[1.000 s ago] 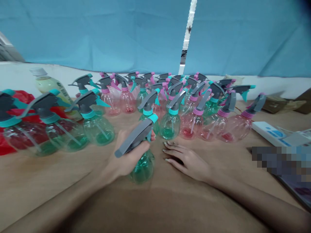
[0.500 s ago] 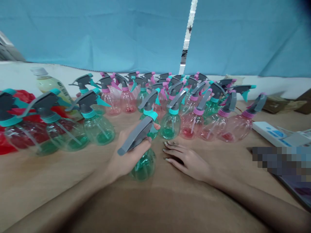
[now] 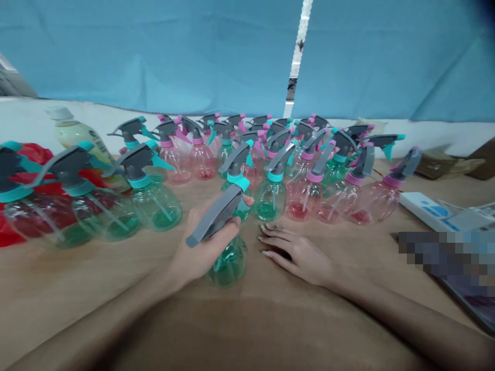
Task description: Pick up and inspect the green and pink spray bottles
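My left hand (image 3: 204, 247) is wrapped round the neck of a green spray bottle (image 3: 229, 265) with a grey and turquoise trigger head. The bottle is upright on the table, its neck hidden by my fingers. My right hand (image 3: 297, 252) lies palm down on the wooden table (image 3: 286, 324), fingers stretched out toward the held bottle and apart from it. Just beyond my hands stand a green spray bottle (image 3: 269, 198) with a turquoise collar and a pink spray bottle (image 3: 303, 198) with a pink collar.
Several more pink and green spray bottles crowd the back. At the left, more green bottles (image 3: 157, 206) stand before a red plastic bag (image 3: 34, 154) and a pale drink bottle (image 3: 83, 136). A white box (image 3: 421, 211) and a dark flat object (image 3: 460, 288), partly pixelated, lie at the right.
Almost nothing differs. The whole view has shifted very slightly; both hands and the held spray bottle keep their places.
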`<move>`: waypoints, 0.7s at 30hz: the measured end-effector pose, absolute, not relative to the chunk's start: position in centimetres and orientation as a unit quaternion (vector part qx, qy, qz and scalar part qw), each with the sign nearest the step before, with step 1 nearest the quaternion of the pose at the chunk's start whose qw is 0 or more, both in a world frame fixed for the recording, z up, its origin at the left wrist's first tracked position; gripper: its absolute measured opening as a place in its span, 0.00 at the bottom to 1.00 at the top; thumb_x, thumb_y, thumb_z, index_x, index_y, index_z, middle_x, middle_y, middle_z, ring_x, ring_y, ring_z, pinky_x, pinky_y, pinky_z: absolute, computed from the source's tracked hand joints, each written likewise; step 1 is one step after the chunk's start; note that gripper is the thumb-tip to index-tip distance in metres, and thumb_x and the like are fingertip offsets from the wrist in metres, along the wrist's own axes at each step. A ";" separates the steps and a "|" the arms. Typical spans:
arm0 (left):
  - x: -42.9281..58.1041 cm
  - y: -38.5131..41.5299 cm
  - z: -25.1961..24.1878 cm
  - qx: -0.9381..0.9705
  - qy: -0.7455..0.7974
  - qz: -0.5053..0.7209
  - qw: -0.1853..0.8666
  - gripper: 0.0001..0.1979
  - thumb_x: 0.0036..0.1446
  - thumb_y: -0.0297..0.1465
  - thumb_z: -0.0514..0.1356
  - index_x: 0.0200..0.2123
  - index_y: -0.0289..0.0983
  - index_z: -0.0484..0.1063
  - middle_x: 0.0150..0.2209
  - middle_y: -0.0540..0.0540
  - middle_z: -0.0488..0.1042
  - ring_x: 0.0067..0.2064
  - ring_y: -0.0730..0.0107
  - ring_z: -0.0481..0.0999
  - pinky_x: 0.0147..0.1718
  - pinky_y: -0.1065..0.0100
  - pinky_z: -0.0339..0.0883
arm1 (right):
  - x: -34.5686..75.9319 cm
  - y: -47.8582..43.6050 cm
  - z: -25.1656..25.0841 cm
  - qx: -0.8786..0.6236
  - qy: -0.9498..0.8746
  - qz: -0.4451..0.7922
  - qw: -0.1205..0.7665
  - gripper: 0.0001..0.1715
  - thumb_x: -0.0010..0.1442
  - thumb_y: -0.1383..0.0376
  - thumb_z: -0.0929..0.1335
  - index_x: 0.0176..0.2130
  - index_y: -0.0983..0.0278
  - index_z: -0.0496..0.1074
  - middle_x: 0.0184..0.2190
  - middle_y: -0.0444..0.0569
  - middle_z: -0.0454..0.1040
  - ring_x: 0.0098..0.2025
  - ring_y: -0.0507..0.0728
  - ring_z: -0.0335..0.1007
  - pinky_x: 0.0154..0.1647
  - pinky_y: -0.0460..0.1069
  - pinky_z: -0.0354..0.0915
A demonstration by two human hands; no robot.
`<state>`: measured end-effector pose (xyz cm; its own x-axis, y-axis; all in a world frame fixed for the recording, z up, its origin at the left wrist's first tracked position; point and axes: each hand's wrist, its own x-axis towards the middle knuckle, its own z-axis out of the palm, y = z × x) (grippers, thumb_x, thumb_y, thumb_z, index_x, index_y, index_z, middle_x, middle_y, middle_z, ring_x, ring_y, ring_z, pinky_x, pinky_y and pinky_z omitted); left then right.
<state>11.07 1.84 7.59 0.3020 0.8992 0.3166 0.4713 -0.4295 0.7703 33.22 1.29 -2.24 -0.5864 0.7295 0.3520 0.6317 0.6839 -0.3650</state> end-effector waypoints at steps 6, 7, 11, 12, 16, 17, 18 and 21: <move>11.2 1.6 7.8 0.763 0.453 0.377 0.265 0.13 0.55 0.31 0.52 0.42 0.45 0.71 0.29 0.53 0.71 0.29 0.70 0.69 0.28 0.69 0.64 | 33.2 1.3 -2.2 -0.388 -0.888 0.093 0.230 0.20 0.65 0.60 0.60 0.54 0.61 0.66 0.55 0.50 0.68 0.61 0.57 0.57 0.61 0.58 0.57; 11.2 1.5 7.9 0.763 0.456 0.373 0.267 0.12 0.55 0.31 0.52 0.40 0.45 0.72 0.28 0.52 0.70 0.28 0.70 0.69 0.27 0.69 0.64 | 33.2 1.3 -2.2 -0.388 -0.888 0.091 0.229 0.20 0.65 0.60 0.60 0.54 0.61 0.66 0.55 0.50 0.68 0.60 0.57 0.57 0.61 0.58 0.57; 11.2 1.3 8.0 0.763 0.458 0.367 0.272 0.11 0.54 0.30 0.52 0.36 0.44 0.73 0.26 0.53 0.68 0.27 0.71 0.67 0.26 0.70 0.63 | 33.2 1.2 -2.3 -0.390 -0.888 0.092 0.226 0.20 0.65 0.60 0.60 0.54 0.62 0.66 0.55 0.50 0.67 0.60 0.57 0.57 0.61 0.58 0.57; 11.2 1.3 8.1 0.764 0.455 0.369 0.271 0.11 0.54 0.30 0.52 0.35 0.44 0.73 0.26 0.53 0.68 0.26 0.71 0.67 0.26 0.70 0.63 | 33.2 1.2 -2.3 -0.391 -0.887 0.093 0.226 0.20 0.65 0.60 0.60 0.54 0.62 0.67 0.55 0.50 0.67 0.61 0.57 0.57 0.61 0.57 0.57; 11.1 1.5 8.1 0.765 0.447 0.382 0.264 0.10 0.54 0.30 0.52 0.34 0.43 0.73 0.25 0.53 0.68 0.25 0.73 0.66 0.26 0.71 0.63 | 33.2 1.1 -2.2 -0.391 -0.888 0.092 0.224 0.20 0.65 0.60 0.60 0.53 0.63 0.67 0.55 0.50 0.68 0.61 0.56 0.57 0.61 0.57 0.56; 11.1 1.5 8.0 0.763 0.448 0.384 0.265 0.10 0.54 0.30 0.53 0.34 0.43 0.73 0.25 0.53 0.68 0.25 0.72 0.67 0.26 0.71 0.63 | 33.2 1.1 -2.2 -0.391 -0.888 0.091 0.225 0.20 0.65 0.60 0.60 0.54 0.63 0.67 0.55 0.50 0.68 0.61 0.56 0.56 0.61 0.56 0.56; 11.1 1.6 7.9 0.761 0.449 0.384 0.268 0.10 0.54 0.30 0.53 0.35 0.43 0.73 0.25 0.53 0.69 0.26 0.72 0.67 0.26 0.71 0.64 | 33.2 1.1 -2.2 -0.391 -0.888 0.090 0.226 0.20 0.65 0.60 0.60 0.54 0.63 0.67 0.55 0.51 0.67 0.61 0.56 0.56 0.61 0.56 0.56; 11.0 1.8 7.6 0.758 0.449 0.386 0.275 0.10 0.54 0.31 0.53 0.37 0.42 0.73 0.27 0.52 0.71 0.29 0.71 0.70 0.28 0.70 0.65 | 33.2 1.2 -2.3 -0.388 -0.888 0.087 0.230 0.20 0.65 0.60 0.60 0.54 0.63 0.67 0.55 0.51 0.67 0.61 0.57 0.57 0.61 0.57 0.56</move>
